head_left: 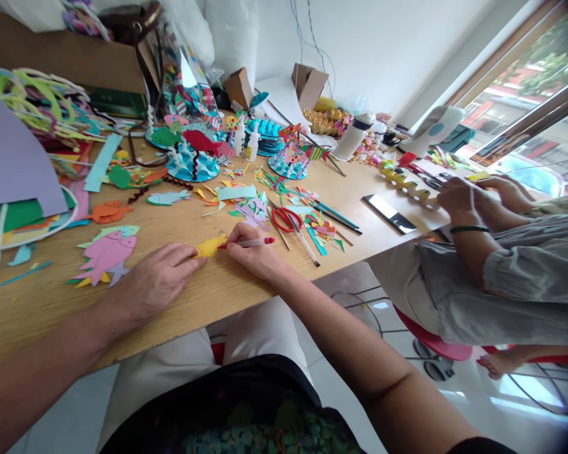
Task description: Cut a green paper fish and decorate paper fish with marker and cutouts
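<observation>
A small yellow paper fish [211, 246] lies flat on the wooden table [170, 315], with dark marks along its edge. The fingers of my left hand [163, 277] grip and press its left end against the tabletop. My right hand [250, 252] is closed around a red pen [258, 242] with a clear barrel, its tip at the fish's right end. Left of my left hand sits a stack of cut paper fish [106, 252], a pink one on top. Red-handled scissors [286, 219] and another pen [305, 241] rest beyond my right hand.
Paper scraps [250, 205] cover the table's middle. Behind stand blue round bases with fish [192, 164] and glue bottles [253, 142]. A phone [389, 213] lies toward the right, near a co-worker's hands [464, 195]. Purple foam sheet [19, 151] and pipe cleaners [33, 94] are at left.
</observation>
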`<state>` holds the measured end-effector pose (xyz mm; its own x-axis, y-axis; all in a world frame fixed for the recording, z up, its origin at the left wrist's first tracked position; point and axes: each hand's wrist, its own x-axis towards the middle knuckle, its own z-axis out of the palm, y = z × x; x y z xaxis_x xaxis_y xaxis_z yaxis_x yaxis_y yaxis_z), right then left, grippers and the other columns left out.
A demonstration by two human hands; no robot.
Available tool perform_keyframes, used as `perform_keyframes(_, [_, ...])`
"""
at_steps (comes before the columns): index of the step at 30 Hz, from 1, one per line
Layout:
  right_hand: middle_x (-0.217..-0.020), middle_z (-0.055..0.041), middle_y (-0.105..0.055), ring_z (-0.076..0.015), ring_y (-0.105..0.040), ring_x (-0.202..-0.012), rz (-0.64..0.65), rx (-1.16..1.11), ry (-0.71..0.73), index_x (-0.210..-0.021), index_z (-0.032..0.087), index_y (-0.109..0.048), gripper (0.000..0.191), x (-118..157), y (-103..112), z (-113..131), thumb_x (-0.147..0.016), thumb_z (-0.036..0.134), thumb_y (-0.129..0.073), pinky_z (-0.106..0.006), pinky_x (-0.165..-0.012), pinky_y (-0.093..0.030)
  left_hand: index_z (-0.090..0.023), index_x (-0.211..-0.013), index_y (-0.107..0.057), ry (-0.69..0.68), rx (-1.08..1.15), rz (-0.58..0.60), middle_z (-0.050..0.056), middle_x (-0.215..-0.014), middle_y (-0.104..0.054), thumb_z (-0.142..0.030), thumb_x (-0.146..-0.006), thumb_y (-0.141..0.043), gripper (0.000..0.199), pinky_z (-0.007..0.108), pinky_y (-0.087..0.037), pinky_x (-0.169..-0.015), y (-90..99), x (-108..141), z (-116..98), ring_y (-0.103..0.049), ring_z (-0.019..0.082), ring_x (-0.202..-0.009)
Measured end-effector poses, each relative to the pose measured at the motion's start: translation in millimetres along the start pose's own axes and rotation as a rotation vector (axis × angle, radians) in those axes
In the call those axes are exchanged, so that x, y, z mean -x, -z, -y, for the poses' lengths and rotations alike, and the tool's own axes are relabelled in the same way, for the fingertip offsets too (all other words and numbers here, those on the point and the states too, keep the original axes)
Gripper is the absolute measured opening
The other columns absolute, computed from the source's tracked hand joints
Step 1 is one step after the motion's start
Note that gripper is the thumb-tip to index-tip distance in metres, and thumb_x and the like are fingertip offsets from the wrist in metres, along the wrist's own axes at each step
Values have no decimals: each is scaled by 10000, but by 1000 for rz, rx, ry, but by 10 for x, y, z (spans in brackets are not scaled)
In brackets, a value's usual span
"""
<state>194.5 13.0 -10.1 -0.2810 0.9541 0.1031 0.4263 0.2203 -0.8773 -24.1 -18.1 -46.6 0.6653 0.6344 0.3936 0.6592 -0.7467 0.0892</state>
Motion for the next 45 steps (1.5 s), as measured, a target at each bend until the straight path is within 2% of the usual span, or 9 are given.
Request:
perform_keyframes(11, [-601,52,-496,-110,-442,-609,-26,35,13,-618,203,-452,106,-3,1,-66,-665,135,-518,-229,-557,-311,-238,-1160,-626,7,0,8,78,-1075,-629,-194,-921,-323,389,408,-470,-917,2,-1,-9,-542,236,-1050])
perform_keyframes(17, [-620,39,-505,-116,-457,-643,-60,-28,39,-610,200,-455,104,-10,12,-45,-669,134,-511,-237,-598,-349,-237,-1144,-627,3,-10,23,76,-1074,-625,-191,-915,-335,374,399,-476,-909,18,-7,-11,-548,237,-1043])
perform_keyframes(28, [-590,52,-471,-113,-436,-594,-23,-25,12,-617,206,-444,109,-8,0,-34,-662,122,-497,-238,-564,-331,-182,-1119,-631,-42,-34,-11,102,-1052,-618,-185,-917,-338,356,396,-488,-879,20,-14,-10,-550,248,-1016])
perform_keyframes(42, [-605,52,-491,-108,-425,-596,-47,6,2,-632,200,-462,103,-20,-11,-49,-684,138,-525,-226,-535,-301,-197,-1122,-642,-42,-41,-17,89,-1054,-637,-201,-928,-322,375,377,-479,-900,31,-28,-14,-554,232,-1034])
perform_keyframes(45, [-591,55,-477,-106,-421,-593,-55,11,-6,-619,200,-452,121,-15,-8,-39,-675,123,-526,-225,-536,-299,-233,-1152,-628,-26,-30,-10,70,-1079,-631,-202,-924,-321,383,378,-465,-925,0,-5,6,-548,225,-1058])
